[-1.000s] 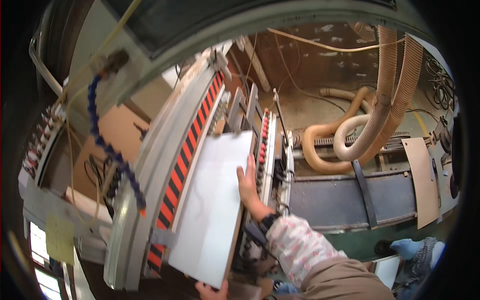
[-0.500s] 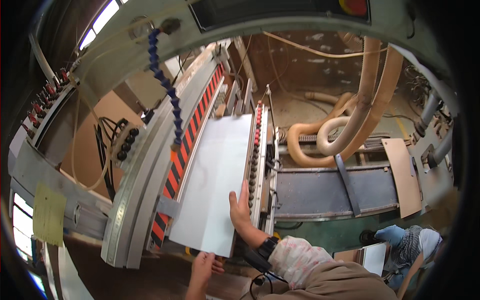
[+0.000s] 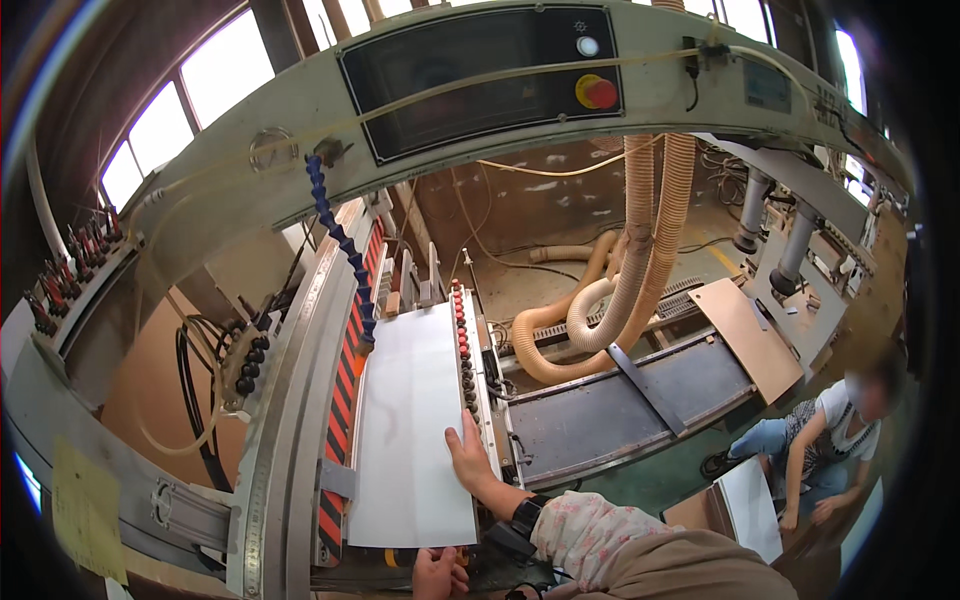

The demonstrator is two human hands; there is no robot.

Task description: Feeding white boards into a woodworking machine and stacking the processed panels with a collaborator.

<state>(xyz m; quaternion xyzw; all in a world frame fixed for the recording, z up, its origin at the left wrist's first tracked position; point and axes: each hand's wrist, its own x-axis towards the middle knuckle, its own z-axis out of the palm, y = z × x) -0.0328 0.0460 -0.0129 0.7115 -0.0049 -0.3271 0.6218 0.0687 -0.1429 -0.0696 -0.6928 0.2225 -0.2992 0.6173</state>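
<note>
Flat, smooth white rectangular panel [image 3: 412, 430] lies under right hand [image 3: 468, 462], fingers [image 3: 455, 438] spread flat; left hand [image 3: 437, 573] grips its near edge.

White panel [image 3: 410, 430], red-and-black striped guard [image 3: 345, 390] along the panel's left edge, red rollers [image 3: 462, 340] along its right, blue segmented hose [image 3: 340, 255] above it, floral pink sleeve [image 3: 590, 525] below.

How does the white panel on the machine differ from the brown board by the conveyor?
The white panel is white, long and narrow; the brown board is brown and squarer. The white panel lies flat on the machine bed under the right hand; nobody touches the brown board, which rests at the conveyor's far end. Both are flat rectangular sheets.
</note>
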